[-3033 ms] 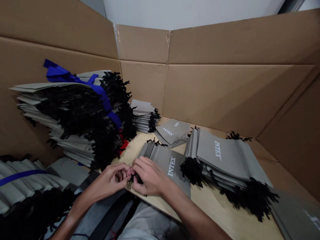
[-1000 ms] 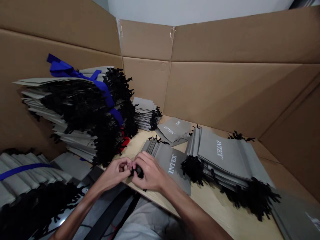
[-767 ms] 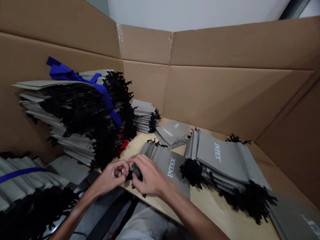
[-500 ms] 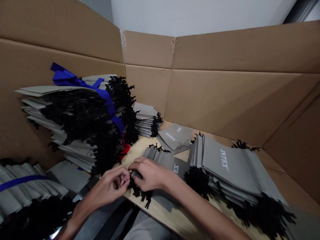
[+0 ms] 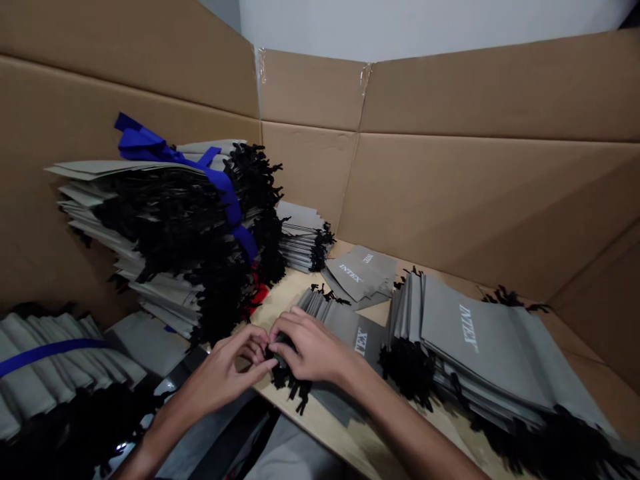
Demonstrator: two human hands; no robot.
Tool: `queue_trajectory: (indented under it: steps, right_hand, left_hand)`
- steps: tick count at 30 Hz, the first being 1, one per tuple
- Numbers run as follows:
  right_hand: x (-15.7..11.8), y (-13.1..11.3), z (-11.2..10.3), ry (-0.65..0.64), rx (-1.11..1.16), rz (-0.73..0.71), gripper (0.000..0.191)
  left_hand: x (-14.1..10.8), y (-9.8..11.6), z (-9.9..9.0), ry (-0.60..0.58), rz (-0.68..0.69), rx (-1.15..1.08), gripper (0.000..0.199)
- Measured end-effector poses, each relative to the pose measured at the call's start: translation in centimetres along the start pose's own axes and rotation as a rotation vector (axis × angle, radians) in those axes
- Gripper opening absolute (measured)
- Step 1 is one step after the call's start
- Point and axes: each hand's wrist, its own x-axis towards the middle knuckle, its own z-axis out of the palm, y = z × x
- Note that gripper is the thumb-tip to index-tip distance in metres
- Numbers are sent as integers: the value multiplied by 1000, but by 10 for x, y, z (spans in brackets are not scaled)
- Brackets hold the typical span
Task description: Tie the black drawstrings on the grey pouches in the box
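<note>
My left hand (image 5: pixel 237 367) has its fingers curled and its thumb stretched toward the black drawstring ends of a small grey pouch. My right hand (image 5: pixel 315 347) bends over those same drawstrings (image 5: pixel 299 395), thumb and forefinger closed on them, its fingertips almost meeting the left ones. The cord between the fingertips is mostly hidden. Beneath my right hand and forearm lie grey pouches (image 5: pixel 363 340) with white lettering, partly covered. Behind them a row of folded pouches (image 5: pixel 317 303) stands with black cord ends sticking up.
At right lies a large stack of grey INTEX pouches (image 5: pixel 493 353). A tall pile (image 5: pixel 160 220) with a blue ribbon (image 5: pixel 227 193) rises at left, above another ribboned bundle (image 5: pixel 55 380). Further back are a small stack (image 5: pixel 300 237) and loose pouches (image 5: pixel 353 273). Cardboard walls (image 5: pixel 475 187) enclose the table.
The view has shifted slightly, so everything sits further right. My left fingers have opened out a little, and the thumb reaches nearer the right fingertips. My right hand keeps its place on the drawstrings.
</note>
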Motion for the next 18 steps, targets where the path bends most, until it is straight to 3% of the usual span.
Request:
queue_trajectory:
  steps: [8, 18]
  right_hand:
    - [-14, 7, 24, 243, 27, -17, 3]
    - [-17, 8, 25, 242, -45, -29, 10]
  left_hand:
    - [7, -20, 11, 160, -26, -66, 15]
    - [9, -22, 9, 229, -87, -104, 20]
